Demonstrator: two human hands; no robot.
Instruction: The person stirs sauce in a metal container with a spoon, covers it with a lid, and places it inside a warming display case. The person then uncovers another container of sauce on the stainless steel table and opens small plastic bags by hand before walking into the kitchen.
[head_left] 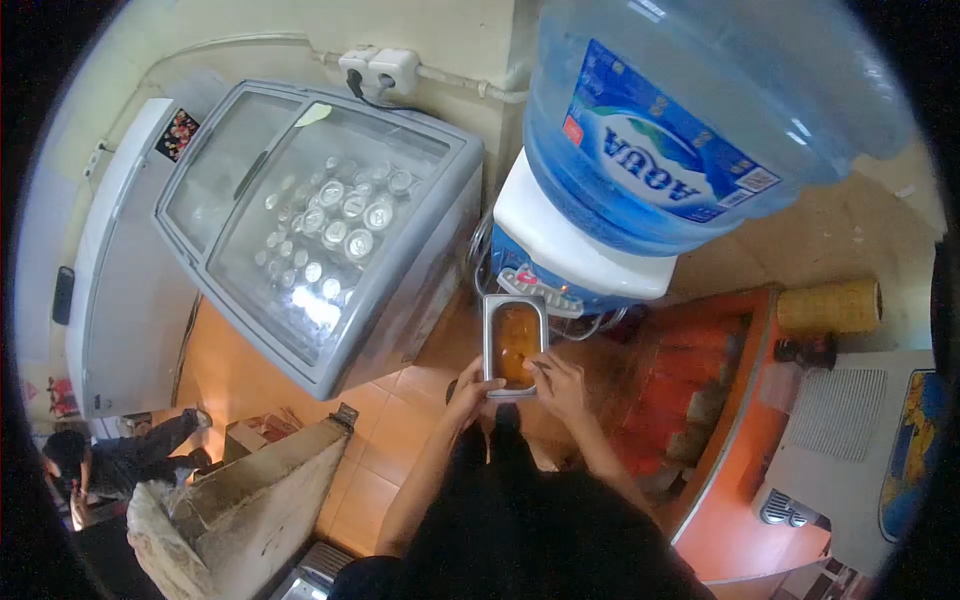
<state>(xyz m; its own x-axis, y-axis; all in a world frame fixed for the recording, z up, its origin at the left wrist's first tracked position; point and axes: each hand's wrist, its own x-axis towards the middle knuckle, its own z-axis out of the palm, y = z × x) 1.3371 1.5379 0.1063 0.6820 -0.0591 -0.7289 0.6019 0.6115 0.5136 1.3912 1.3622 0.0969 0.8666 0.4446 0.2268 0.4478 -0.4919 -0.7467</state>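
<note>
Where the metal pan [488, 335] is held: before the water dispenser [600, 262], long axis pointing from body to dispenser.
Left hand [468, 393]: clasping its near-left corner.
Right hand [561, 386]: bent over the amber contents [516, 335] (whether it pinches anything, I cannot tell).
Contents: apparently being worked; next calls for a level pan.

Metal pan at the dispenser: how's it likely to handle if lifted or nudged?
The metal pan is probably stiff: straight walls, firm-looking rim. Its orange-brown contents look liquid and the top is open, so a quick push may slosh them. The left hand grips only the near end, so the far end might dip.
</note>
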